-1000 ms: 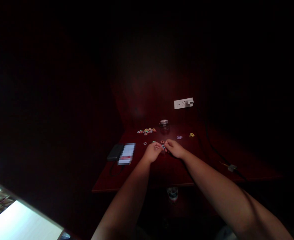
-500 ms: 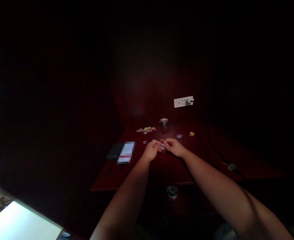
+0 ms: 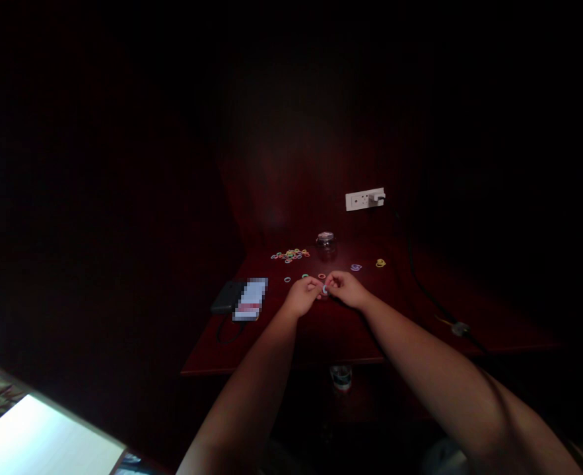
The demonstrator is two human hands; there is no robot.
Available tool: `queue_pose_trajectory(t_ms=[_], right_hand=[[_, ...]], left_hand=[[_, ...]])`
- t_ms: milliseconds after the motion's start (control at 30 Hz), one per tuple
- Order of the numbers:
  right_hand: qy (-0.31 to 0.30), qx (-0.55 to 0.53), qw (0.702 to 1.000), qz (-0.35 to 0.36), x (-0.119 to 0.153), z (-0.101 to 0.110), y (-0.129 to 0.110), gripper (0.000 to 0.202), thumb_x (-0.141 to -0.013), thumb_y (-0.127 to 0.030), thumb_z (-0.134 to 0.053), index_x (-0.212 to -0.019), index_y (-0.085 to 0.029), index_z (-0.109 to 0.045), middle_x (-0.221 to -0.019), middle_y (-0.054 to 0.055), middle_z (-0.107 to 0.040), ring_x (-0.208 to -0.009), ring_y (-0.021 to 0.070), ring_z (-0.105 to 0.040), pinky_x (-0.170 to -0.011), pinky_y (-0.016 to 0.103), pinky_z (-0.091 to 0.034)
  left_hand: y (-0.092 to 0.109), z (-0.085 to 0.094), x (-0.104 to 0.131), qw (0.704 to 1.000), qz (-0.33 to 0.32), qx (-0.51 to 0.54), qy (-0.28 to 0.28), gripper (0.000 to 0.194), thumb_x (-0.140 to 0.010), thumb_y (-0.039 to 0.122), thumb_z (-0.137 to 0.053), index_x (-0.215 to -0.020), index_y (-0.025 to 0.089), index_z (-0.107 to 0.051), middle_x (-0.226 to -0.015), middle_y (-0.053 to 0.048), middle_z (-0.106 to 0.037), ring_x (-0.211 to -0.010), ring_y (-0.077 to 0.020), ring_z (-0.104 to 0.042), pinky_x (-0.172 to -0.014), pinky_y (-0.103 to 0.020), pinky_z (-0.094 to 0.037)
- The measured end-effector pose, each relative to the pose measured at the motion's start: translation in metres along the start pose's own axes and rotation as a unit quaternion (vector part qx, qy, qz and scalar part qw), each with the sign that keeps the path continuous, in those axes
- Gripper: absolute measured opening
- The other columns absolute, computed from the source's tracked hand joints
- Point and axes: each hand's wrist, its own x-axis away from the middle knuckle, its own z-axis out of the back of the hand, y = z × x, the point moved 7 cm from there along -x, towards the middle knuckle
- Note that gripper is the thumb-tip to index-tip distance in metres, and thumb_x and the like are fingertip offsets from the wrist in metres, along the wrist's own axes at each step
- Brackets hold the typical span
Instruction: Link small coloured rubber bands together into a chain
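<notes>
So from the head cam: the right hand (image 3: 348, 290) has a narrow grip, pinching a small pale ring (image 3: 325, 289) just above the near-middle of the desk (image 3: 331, 336). The left hand (image 3: 302, 295) has its fingertips right up at the ring's other side, but it's too tiny to tell if that grip's actually holding it. Further back there's a colourful ring pile (image 3: 291, 254) beside a clear jar (image 3: 326, 245), with purple rings (image 3: 355, 268) off to the right.
</notes>
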Motion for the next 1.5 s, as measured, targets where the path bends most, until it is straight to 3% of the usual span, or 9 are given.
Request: queue_pose_trajectory(t_ms=[433, 1100, 1500], right_hand=[[0.018, 0.005, 1.000, 0.001, 0.0014, 0.0023, -0.0052, 0.024, -0.060, -0.034, -0.065, -0.063, -0.017, -0.049, -0.050, -0.005, -0.048, -0.046, 0.0063, -0.039, -0.046, 0.020, -0.030], [0.010, -0.010, 0.999, -0.030, 0.0008, 0.0056, 0.0034, 0.016, -0.063, -0.029, -0.060, -0.069, -0.015, -0.056, -0.048, -0.005, -0.048, -0.042, 0.0066, -0.040, -0.043, 0.020, -0.029], [-0.004, -0.006, 1.000, -0.027, 0.0018, 0.0043, 0.0012, 0.012, -0.061, -0.025, -0.060, -0.066, -0.014, -0.058, -0.050, -0.004, -0.050, -0.044, 0.0063, -0.040, -0.045, 0.019, -0.029]], left_hand=[[0.0001, 0.0012, 0.0002, 0.997, -0.019, -0.076, -0.004, 0.021, -0.075, 0.030, -0.060, -0.076, 0.010, -0.065, -0.068, -0.005, -0.066, -0.058, -0.0109, -0.057, -0.060, -0.023, -0.045], [-0.0023, 0.0009, -0.0014, 1.000, -0.007, -0.012, 0.006, 0.015, -0.066, 0.022, -0.068, -0.073, 0.011, -0.060, -0.061, -0.001, -0.061, -0.055, -0.0082, -0.055, -0.056, -0.019, -0.042], [-0.0042, 0.0034, -0.0038, 0.999, -0.034, -0.015, 0.017, 0.016, -0.066, 0.021, -0.069, -0.073, 0.011, -0.057, -0.061, 0.000, -0.058, -0.055, -0.0068, -0.052, -0.056, -0.019, -0.039]])
